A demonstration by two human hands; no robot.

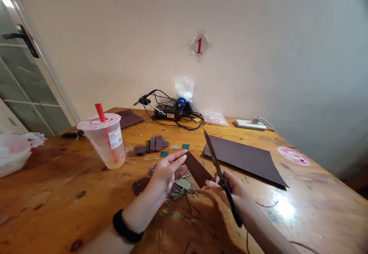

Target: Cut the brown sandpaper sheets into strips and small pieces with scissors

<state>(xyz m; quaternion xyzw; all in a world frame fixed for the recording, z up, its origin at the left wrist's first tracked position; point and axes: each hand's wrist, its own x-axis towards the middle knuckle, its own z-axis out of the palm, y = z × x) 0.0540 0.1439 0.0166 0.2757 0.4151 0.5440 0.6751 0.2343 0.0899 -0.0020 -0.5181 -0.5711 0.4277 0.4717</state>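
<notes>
A dark brown strip (197,170), paper-like and stiff, stretches between my hands above the table. My left hand (169,171) pinches its upper left end between thumb and fingers. Scissors (222,183) lie across my right hand (230,188), blades pointing up and away, while that hand's thumb and fingertips also touch the strip's lower right end. Beneath my hands are dark brown and greenish scraps (183,184) and thin cut slivers (184,217). Small cut brown pieces (156,143) lie in a group beyond my left hand. To the right rests a large dark brown sheet (244,158).
A plastic cup (107,146) with a red straw stands at left. Soldering equipment (169,110) with cables sits at the back, near a clear plastic bag (215,118) and a power strip (250,124). Another brown sheet (129,118) lies behind the cup. A white bag (14,152) is far left.
</notes>
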